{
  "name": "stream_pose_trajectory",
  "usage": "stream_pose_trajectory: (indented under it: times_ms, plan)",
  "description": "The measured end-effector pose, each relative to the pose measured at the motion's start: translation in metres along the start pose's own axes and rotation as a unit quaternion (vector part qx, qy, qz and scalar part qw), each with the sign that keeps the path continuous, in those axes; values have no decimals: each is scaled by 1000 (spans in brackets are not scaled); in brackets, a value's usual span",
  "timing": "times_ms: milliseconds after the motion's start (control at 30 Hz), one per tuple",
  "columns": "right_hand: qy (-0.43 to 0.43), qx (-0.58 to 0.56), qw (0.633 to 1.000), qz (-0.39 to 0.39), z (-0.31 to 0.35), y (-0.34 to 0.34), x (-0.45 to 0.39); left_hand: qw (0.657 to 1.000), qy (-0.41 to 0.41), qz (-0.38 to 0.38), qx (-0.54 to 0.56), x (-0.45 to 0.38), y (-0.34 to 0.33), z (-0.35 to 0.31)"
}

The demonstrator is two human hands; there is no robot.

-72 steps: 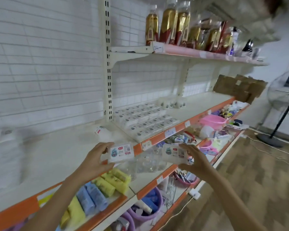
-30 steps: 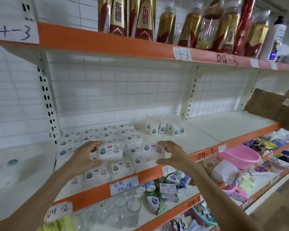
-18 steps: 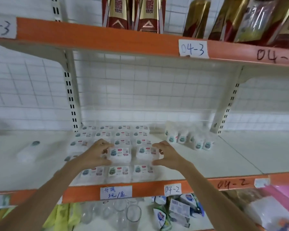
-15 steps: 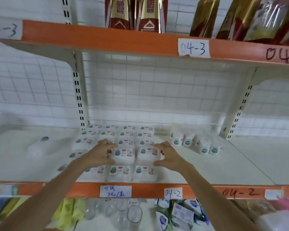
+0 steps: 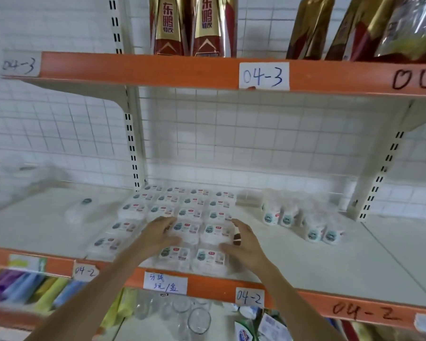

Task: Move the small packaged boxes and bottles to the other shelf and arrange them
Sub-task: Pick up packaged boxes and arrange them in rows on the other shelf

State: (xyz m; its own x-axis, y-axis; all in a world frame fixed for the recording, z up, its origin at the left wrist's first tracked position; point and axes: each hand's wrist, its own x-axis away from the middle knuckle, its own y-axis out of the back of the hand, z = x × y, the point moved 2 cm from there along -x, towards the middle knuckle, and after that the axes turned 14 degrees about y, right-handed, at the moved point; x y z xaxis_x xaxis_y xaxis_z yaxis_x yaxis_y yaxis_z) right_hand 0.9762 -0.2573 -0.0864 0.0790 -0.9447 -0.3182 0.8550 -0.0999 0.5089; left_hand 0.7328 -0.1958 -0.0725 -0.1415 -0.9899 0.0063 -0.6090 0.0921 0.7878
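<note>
Several small clear packaged boxes [image 5: 180, 205] lie in a neat grid on the white middle shelf [image 5: 305, 271] labelled 04-2. My left hand [image 5: 158, 236] grips one box [image 5: 186, 230] by its left side. My right hand [image 5: 245, 246] grips a second box [image 5: 217, 233] by its right side. Both boxes sit side by side in the row just behind the front row [image 5: 192, 255]. A cluster of small white bottles [image 5: 303, 217] stands to the right of the grid. One more box [image 5: 80, 210] lies alone on the left.
The orange upper shelf [image 5: 158, 70], labelled 04-3, hangs close overhead with tall gold-and-red drink bottles [image 5: 194, 25]. A slotted upright [image 5: 132, 143] stands behind the grid's left edge. Below are drinking glasses [image 5: 197, 321] and rolled coloured cloths [image 5: 30, 286].
I carried a box in each hand from the left bay to this shelf. Both hands came down with the boxes into the grid, just behind its front row.
</note>
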Motion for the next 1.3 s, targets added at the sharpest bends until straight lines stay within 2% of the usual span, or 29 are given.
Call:
stream_pose_trajectory:
  times_ms: [233,467,667,767,867,933,1033,1233,1300]
  plan:
    - [-28,-47,998,-35,-3,-4,3,999,-18,-36,-28,-4,-4,3]
    - [-47,-31,998,-31,3,-6,3,998,-35,-51,-10,-3,-8,8]
    - [-54,23,998,-34,8,-8,3,997,-55,-39,-26,-1,-6,7]
    - [-76,23,997,-18,14,-10,2,998,-37,-25,-37,0,-4,7]
    - [-82,103,991,-11,20,-10,5,999,-20,6,-36,5,0,1]
    - [-59,156,985,-36,27,-6,13,996,-33,-10,-79,14,6,0]
    - [11,231,971,-59,42,0,30,978,-102,-90,-158,31,13,6]
    - [100,341,934,-25,72,3,75,955,-173,-166,-174,72,16,24]
    - [111,372,922,5,79,-1,95,949,-185,-165,-196,93,18,28]
